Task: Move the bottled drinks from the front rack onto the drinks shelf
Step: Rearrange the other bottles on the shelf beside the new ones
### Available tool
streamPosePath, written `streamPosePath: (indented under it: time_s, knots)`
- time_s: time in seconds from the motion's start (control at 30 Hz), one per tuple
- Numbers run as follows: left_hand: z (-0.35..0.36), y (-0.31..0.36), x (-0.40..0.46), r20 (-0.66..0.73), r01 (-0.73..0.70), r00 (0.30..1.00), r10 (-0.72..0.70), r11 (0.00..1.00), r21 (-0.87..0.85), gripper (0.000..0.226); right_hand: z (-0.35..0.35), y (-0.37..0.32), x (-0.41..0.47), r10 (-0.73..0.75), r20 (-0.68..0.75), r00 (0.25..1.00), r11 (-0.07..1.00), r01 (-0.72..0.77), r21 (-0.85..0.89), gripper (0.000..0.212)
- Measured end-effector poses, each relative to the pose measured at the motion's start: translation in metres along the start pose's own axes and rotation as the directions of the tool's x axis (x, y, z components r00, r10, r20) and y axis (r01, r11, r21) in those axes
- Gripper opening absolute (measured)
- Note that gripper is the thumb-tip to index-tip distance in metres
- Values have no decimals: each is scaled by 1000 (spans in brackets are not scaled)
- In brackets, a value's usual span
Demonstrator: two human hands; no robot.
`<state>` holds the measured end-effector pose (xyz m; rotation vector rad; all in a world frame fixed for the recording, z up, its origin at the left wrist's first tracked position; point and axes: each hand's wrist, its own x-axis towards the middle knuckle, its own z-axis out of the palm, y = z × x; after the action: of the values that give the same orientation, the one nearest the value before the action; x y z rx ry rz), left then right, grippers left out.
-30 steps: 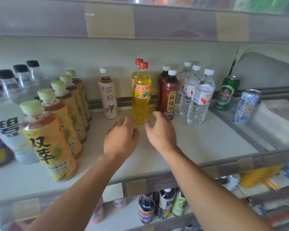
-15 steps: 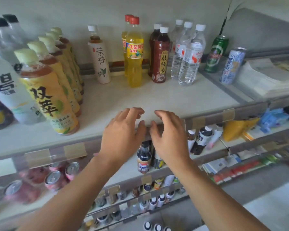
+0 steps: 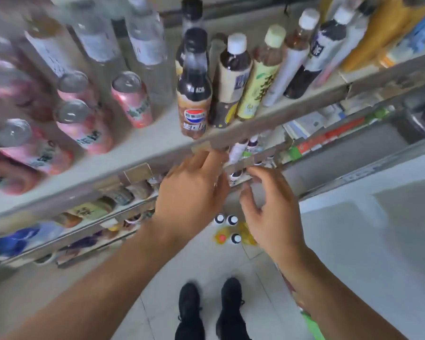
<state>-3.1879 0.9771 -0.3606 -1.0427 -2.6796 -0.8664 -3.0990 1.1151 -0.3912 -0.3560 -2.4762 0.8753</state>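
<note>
Both hands are empty: the left hand (image 3: 194, 190) and right hand (image 3: 268, 207) hang with fingers spread, just above the cluster of bottled drinks (image 3: 227, 228) on the floor, near the shoes (image 3: 211, 303). I count four caps there: three white, one red; blur may hide more. Judged risk: reaching down fast could knock the tight-packed bottles over, or clip the shelf edge (image 3: 157, 153) above them.

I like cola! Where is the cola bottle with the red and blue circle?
The cola bottle stands at the front edge of the shelf, near the middle of the head view, just above the left hand and right of the pink cans.
</note>
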Motion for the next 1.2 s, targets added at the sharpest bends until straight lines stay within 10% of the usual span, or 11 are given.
streamPosePath:
  time_s: [0.33, 0.7, 1.2]
  knots:
    - [238, -104, -134, 317, 122, 939, -134, 991, 57, 33, 167, 193, -166, 296, 260, 919, 954, -271, -127, 36]
    - [423, -208, -246, 473, 212, 844, -252, 968, 137, 26, 334, 360, -256, 286, 506, 814, 941, -140, -307, 42]
    - [365, -186, -235, 513, 304, 786, -345, 938, 165, 31, 273, 312, -216, 295, 471, 832, 934, -148, -324, 15]
